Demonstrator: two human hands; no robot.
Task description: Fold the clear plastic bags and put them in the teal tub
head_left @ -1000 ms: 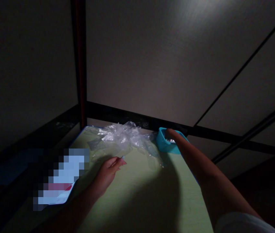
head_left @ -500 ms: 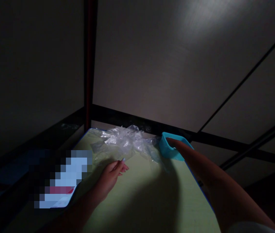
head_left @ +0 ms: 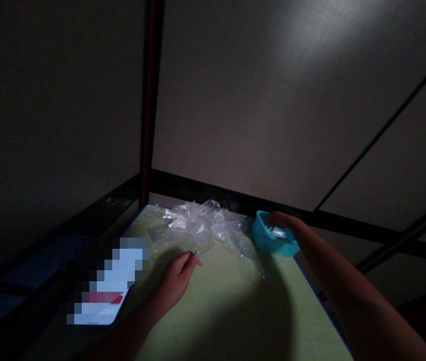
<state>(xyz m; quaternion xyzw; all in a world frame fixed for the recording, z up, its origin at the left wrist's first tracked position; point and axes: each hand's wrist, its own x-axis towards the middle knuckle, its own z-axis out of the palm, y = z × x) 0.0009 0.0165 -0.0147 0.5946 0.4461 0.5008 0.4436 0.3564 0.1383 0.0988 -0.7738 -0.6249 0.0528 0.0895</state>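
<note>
Just beyond the left hand, crumpled clear plastic sprawls over the table towards the turquoise container with the right hand inside; a lit screen (mostly pixelated) lies left of both hands. Whether the left pinches anything, or the hidden right fingertips do, I cannot tell.

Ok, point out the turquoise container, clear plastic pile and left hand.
Turquoise container (head_left: 273,244), head view: front wall.
Clear plastic pile (head_left: 202,226), head view: its middle.
Left hand (head_left: 178,274), head view: back of hand.
</note>
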